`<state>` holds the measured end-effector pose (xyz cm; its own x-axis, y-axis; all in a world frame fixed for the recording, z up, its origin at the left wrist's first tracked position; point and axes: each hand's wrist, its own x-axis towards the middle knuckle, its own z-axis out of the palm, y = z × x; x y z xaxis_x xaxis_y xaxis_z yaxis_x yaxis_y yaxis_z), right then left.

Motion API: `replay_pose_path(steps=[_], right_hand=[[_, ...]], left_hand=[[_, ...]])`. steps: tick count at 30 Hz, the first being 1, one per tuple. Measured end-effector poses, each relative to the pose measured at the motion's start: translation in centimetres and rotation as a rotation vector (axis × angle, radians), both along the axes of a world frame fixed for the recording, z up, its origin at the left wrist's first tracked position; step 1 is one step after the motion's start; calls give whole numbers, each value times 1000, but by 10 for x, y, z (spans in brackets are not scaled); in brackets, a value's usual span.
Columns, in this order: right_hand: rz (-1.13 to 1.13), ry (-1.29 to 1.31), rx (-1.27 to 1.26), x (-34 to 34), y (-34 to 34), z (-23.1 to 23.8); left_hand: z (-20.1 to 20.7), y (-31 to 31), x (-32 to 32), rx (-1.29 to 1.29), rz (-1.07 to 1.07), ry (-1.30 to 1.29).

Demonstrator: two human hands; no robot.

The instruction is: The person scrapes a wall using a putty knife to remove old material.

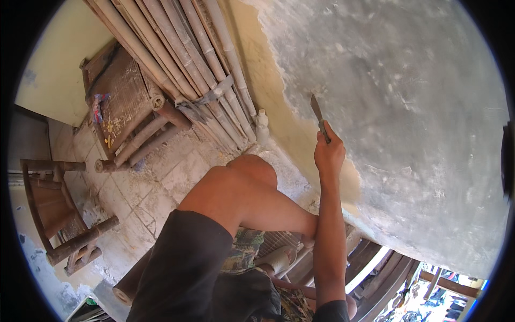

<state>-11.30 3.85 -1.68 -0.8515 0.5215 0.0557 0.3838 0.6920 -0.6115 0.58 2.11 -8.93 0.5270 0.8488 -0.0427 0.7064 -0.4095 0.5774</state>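
Note:
My right hand (329, 153) is closed round the handle of a knife (316, 108) with a short, tapering blade. The blade points away from me, its tip at or very near the grey wall (397, 118); I cannot tell whether it touches. Pale marks show on the wall close to the tip. My left arm lies bent across my raised knee (257, 167). Of my left hand (308, 240) only a small part shows beside my right forearm, and its fingers are hidden.
Bundled bamboo poles (188, 59) lean in the corner, with a pale bottle (262, 127) at their foot. Left stand a bamboo table (120, 91) and a bamboo chair (59, 209). Debris lies on the tiled floor (153, 198). A slatted bench (375, 273) is beneath the wall.

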Motion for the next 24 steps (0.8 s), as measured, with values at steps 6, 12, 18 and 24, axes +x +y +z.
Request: replay_pose_path(steps=[6, 12, 18, 24], right_hand=[[-43, 38, -170, 8, 1, -2], [-11, 177, -128, 14, 5, -5], [-98, 18, -924, 48, 48, -8], [173, -104, -1420, 24, 45, -39]], left_hand=[[-10, -13, 7, 93, 109, -162], [18, -6, 2, -154, -10, 247], [99, -22, 21, -206, -27, 280], [151, -53, 29, -131, 143, 190]])
